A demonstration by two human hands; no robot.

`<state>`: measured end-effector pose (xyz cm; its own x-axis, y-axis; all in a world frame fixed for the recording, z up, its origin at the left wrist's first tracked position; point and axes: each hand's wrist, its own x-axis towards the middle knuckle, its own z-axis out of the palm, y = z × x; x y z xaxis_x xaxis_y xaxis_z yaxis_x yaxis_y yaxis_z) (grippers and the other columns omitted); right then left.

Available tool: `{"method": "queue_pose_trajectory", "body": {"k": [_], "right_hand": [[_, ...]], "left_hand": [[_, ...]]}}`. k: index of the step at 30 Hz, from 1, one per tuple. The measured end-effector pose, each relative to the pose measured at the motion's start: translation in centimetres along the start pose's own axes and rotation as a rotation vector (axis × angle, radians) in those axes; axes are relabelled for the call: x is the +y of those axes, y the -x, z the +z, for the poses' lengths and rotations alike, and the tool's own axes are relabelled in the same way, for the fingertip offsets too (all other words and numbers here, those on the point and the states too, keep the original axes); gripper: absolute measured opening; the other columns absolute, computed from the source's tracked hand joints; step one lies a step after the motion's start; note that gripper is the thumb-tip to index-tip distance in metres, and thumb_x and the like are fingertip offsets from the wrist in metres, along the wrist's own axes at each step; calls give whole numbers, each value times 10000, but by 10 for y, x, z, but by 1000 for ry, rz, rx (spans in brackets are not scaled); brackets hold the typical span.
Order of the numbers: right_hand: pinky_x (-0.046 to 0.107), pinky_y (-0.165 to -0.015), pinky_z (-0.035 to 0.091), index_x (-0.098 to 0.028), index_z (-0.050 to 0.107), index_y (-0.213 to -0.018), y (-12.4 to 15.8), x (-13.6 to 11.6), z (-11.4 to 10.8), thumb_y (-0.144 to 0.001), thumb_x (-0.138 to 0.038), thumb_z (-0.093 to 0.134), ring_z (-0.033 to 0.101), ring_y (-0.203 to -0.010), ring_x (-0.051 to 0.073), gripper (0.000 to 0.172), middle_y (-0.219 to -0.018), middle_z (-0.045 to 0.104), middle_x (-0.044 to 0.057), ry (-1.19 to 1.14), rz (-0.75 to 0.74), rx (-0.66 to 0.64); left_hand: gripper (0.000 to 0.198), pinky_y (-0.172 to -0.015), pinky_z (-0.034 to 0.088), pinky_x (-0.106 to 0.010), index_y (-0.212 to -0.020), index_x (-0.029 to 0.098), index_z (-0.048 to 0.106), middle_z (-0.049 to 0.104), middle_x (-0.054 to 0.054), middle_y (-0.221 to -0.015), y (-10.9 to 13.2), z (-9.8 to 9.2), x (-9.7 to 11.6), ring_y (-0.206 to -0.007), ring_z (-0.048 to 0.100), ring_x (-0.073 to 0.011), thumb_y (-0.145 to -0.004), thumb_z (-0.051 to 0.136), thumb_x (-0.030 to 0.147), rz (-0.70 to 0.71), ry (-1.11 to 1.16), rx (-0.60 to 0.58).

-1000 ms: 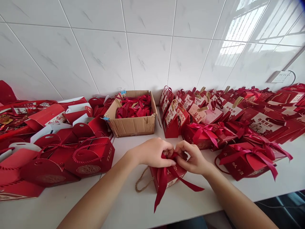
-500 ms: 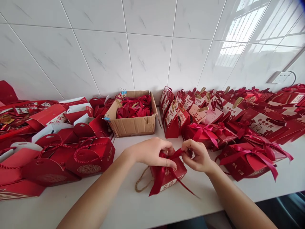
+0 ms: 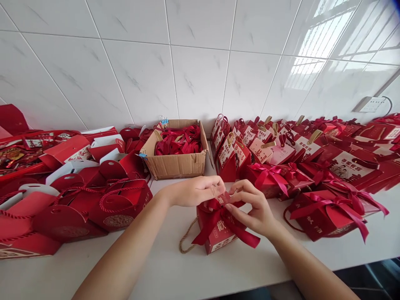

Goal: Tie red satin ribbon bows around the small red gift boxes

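Observation:
A small red gift box (image 3: 215,239) with gold lettering stands on the white table in front of me, and a twisted rope handle (image 3: 184,241) hangs out at its left. Dark red satin ribbon (image 3: 223,214) is tied in a bow on its top, with two tails spread over the front. My right hand (image 3: 251,206) has thumb and fingers closed round the ribbon's right loop. At the top left of the bow is my left hand (image 3: 196,191), its fingers pressed together; whatever is between its fingertips is hidden.
A cardboard box (image 3: 175,166) full of red ribbons stands by the tiled wall. Open red boxes with cord handles (image 3: 120,204) crowd the left. On the right are rows of closed gift boxes (image 3: 281,150) and several with bows (image 3: 328,212).
The ribbon on the box now forms a bow with both tails hanging forward. My left hand has risen off the box front, and my right hand has moved in over the bow.

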<state>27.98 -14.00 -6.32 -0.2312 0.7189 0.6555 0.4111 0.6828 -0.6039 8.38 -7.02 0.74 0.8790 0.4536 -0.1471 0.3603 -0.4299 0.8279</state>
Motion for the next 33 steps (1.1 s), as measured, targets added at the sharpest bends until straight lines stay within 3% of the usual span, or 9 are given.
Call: {"method": "queue_pose_trajectory", "body": {"k": [4,7,11,27,30,33], "right_hand": [[363,-756,461,-218,683,-807,1,-6,11,-758,-243,687,539,-858,189,55,-927,560,62,136,-3,37],[390,-785,462,-225,698,-804,0,-9,13,-745,-303,704,537,-907,211,98,-981,580,72,174,51,-12],[386,-793,483,-225,697,-780,-3,-11,14,-763,-319,679,535,-951,221,97,-1043,593,77,113,109,-87],[429,-892,453,-209,686,-693,-2,-10,15,-734,-242,699,539,-1034,248,54,-1101,610,85,49,123,-100],[408,-893,462,-222,706,-798,-2,-8,9,-770,-263,667,543,-1051,243,63,-1137,593,90,33,141,-134],[395,-922,456,-239,658,-1040,-3,-4,-7,-810,-259,621,540,-1088,236,234,-1199,560,101,-20,131,-232]], "left_hand": [[313,-563,340,-236,-915,197,447,495,31,-690,2,0,2,-591,392,-98,-899,361,497,-41,7,-15],[293,-527,319,-224,-920,199,423,495,37,-678,3,0,4,-567,371,-93,-892,382,488,-31,3,-17],[265,-548,336,-224,-925,203,407,493,44,-675,2,2,4,-566,374,-91,-892,393,466,-3,11,-7],[286,-481,276,-210,-911,202,418,476,55,-625,4,-8,-5,-521,317,-81,-882,399,485,-58,-55,98],[295,-514,303,-213,-898,190,468,493,41,-661,3,-7,-6,-553,352,-85,-878,408,478,-53,-108,71],[284,-578,351,-227,-906,189,496,555,18,-740,4,-7,-4,-624,433,-100,-880,409,458,-40,-112,44]]}}
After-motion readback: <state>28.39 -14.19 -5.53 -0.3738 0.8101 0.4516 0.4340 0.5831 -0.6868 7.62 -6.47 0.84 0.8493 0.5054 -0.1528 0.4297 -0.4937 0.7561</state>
